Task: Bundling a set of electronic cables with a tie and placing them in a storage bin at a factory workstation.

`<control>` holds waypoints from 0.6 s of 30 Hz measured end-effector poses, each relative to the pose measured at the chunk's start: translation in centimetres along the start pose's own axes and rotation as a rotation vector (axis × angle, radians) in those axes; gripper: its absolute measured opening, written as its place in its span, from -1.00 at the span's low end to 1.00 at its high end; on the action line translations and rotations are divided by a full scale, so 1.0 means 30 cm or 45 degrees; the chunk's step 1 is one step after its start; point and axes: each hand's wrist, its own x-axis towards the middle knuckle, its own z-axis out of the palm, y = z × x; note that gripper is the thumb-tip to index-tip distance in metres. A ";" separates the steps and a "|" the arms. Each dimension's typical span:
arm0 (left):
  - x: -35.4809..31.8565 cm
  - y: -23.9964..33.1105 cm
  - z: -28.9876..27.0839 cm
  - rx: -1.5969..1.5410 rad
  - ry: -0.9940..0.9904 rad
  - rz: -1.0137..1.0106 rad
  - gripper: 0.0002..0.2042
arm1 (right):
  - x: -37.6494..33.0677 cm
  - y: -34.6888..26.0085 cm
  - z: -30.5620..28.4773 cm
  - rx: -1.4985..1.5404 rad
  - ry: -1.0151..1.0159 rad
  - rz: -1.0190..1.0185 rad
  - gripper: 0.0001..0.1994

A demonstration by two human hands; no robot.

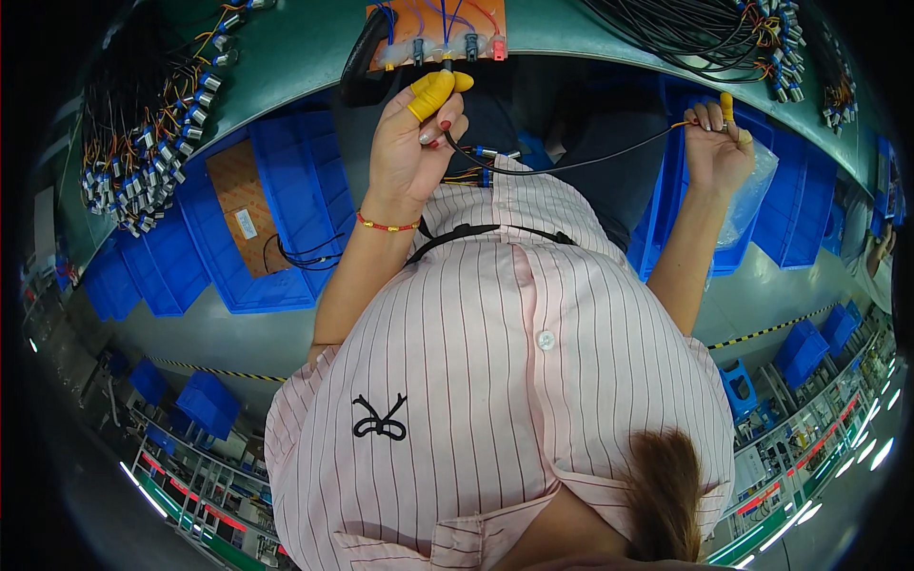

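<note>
A striped shirt (457, 381) is seen from the centre to 6 o'clock, cut off by the lower edge. A green table (295, 67) is curved across the top, its ends lost in the dark rim. Blue bins (324, 190) are set below it at 10 and 3 o'clock, partly covered by the arms. Dark bundles (152, 133) of connector-tipped cables are heaped at 10 o'clock, with more toward 1 o'clock. At 12 o'clock an orange board (430, 27) is cut off by the upper edge.

Just below the board, the left hand (419, 128) is closed in a pinch on the cable's black plug (447, 65), which is pointed to 12 o'clock; whether it is seated in the board cannot be told. At 2 o'clock the right hand (719, 147) is curled, with the cable's other end pinched; the tip is hidden by the fingers. Between the hands the cable (562, 170) is hung in a shallow sag, led out of the left grip toward 5 o'clock, then up to the right. Yellow cots (430, 95) are worn on both hands.
</note>
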 end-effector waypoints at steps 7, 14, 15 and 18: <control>0.001 0.038 0.043 0.308 0.042 -0.013 -0.72 | 0.009 -0.020 -0.020 -0.011 -0.127 -0.038 -0.74; 0.011 0.017 0.042 0.512 0.008 0.070 -0.72 | -0.022 -0.050 -0.053 0.015 -0.011 -0.086 -0.78; 0.010 0.008 0.034 0.490 -0.001 0.086 -0.73 | -0.028 -0.046 -0.050 0.008 -0.008 -0.094 -0.79; 0.011 0.007 0.028 0.399 -0.039 0.104 -0.76 | -0.037 -0.050 -0.061 0.014 -0.055 -0.130 -0.80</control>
